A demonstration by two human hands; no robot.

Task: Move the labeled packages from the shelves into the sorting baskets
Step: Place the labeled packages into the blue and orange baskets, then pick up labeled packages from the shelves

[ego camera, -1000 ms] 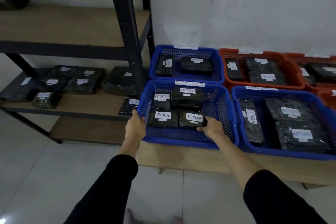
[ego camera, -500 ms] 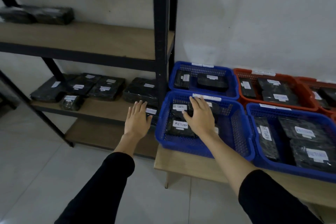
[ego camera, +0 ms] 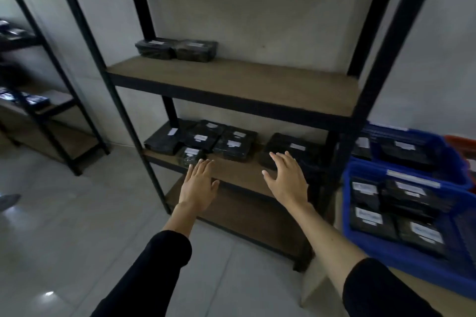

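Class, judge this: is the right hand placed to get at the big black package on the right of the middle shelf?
Probably yes. The right hand is open, its fingers reaching toward the big black package, with nothing between them. The rack's upright post stands further right, seemingly clear of the path.

both the left hand (ego camera: 198, 184) and right hand (ego camera: 286, 179) reach flat-fingered toward black packages (ego camera: 233, 143) on the middle shelf (ego camera: 239, 171).

Matt wooden boards (ego camera: 231, 77) are carried by a black metal frame (ego camera: 371, 90). Beside that frame, glossy black plastic-wrapped packages (ego camera: 235, 143) with paper labels and blue plastic baskets (ego camera: 401, 255) are seen.
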